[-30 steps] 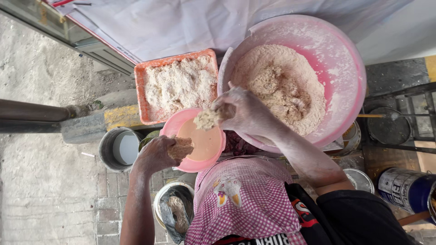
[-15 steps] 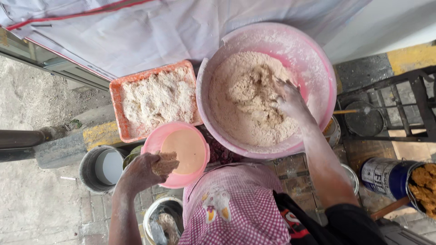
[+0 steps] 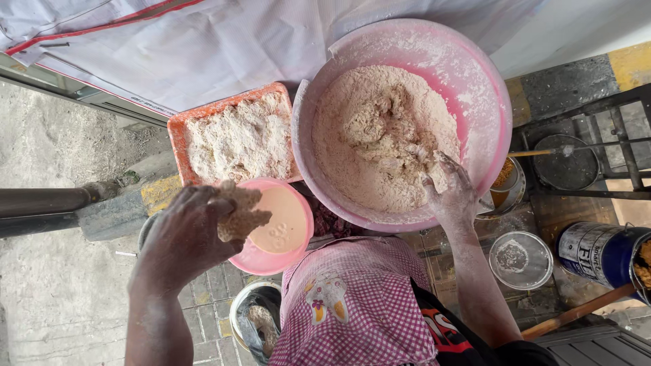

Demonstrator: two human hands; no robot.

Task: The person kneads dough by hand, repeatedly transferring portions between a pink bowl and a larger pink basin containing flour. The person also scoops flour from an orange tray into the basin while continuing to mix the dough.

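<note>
The head camera looks straight down at a person in a pink checked apron (image 3: 359, 305) at work over two bowls.

The left hand (image 3: 186, 234) is closed around a battered piece of food (image 3: 243, 213), holding it over the near rim of a small pink bowl (image 3: 274, 227) that contains smooth tan batter. The piece is coated and lumpy, and its far end pokes out past the fingers (image 3: 220, 207) above the batter.

The right hand (image 3: 449, 191), dusted white up the forearm, is open with its fingers spread, resting palm-down on the flour inside a large pink basin (image 3: 400, 122). It lies at the basin's near right side, just inside the rim. The flour in the basin is heaped and clumpy.

Between the two bowls and slightly farther away stands an orange rectangular tray (image 3: 234, 135) filled with flour-coated pieces, touching the basin's left side and just beyond the small bowl.

To the right, on the paved floor, stand a round sieve (image 3: 521, 259), a blue tin (image 3: 603, 252) and a dark pan (image 3: 566, 163) on a metal frame. A white cloth (image 3: 203, 47) covers the surface beyond the bowls.
</note>
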